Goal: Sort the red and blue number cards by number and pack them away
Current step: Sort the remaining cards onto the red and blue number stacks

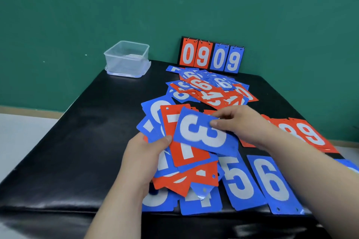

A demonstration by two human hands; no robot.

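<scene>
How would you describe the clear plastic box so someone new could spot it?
Start at the black table against the green wall. At its far left corner, apart from the scattered cards, stands the clear plastic box. It is the only see-through, uncoloured thing there.

Blue 3 (204, 132) slants atop your fanned stack (155, 114); blue 5 (239, 180) and 6 (272, 182) lie flat at four o'clock, mixed heap (209, 91) at twelve.

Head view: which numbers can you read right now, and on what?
"0 9 0 9": flip scoreboard, red pair then blue.
"3": blue 3 card, pinched by right hand.
"5": blue 5 card, on table.
"6": blue 6 card, beside it.
"9": red 9 card, right.
card fan in left hand: mostly covered.
back pile: overlapped, unreliable.
</scene>
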